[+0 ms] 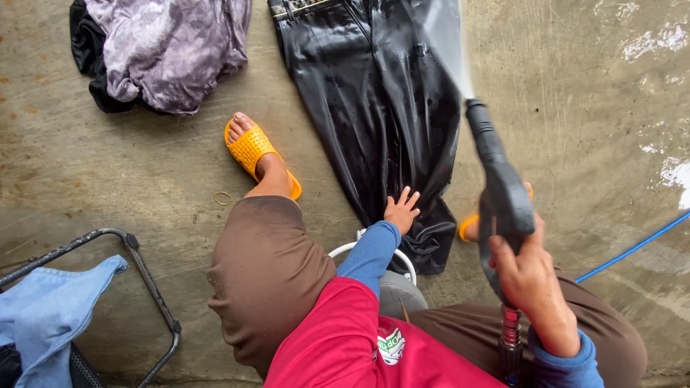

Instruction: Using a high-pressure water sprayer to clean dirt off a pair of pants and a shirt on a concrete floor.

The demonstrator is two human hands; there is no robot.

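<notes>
Left hand (401, 210) is flat with fingers spread, pressing the hem of the soaked, shiny black trousers (377, 108), which are laid out lengthwise on the wet concrete floor (575, 108). Right hand (528, 269) is wrapped tight round the grip of a dark pressure-washer spray gun (497, 179), jet hitting the cloth. One pair of trousers, one gun, two orange slides (253, 149), one purple-grey crumpled clothes pile (169, 47), one blue hose (632, 248).
</notes>
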